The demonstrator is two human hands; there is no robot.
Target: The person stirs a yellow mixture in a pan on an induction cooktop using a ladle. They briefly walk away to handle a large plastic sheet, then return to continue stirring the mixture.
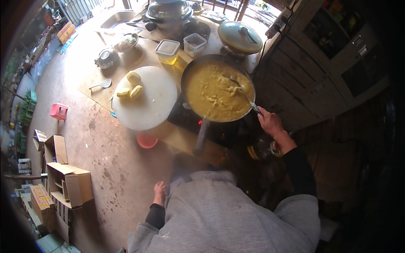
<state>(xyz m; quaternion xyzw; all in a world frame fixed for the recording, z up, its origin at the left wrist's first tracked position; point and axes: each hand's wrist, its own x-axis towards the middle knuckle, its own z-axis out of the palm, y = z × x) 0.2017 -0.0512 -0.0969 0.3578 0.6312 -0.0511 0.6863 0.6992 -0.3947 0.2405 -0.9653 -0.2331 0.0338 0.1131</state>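
Observation:
My right hand (270, 121) is closed around the handle of a metal ladle or spoon (245, 91), whose head lies in the yellow, thick food with pale shreds (218, 95). That food fills a wide frying pan (184, 98) on a black induction cooktop (178, 115) with red lights. The pan's handle (201, 137) points toward me. My left hand (160, 190) hangs low beside my body, away from the counter, with its fingers curled; whether it holds anything is unclear. A round white cutting board (148, 110) left of the pan bears several peeled potato pieces (133, 77).
Behind the pan stand a lidded container of yellow liquid (167, 52), an open plastic container (194, 44) and a glass-lidded pan (239, 37). A slotted turner (101, 84) and bowls (107, 58) lie left. A red basin (147, 140) is below; cabinets (303, 82) stand right.

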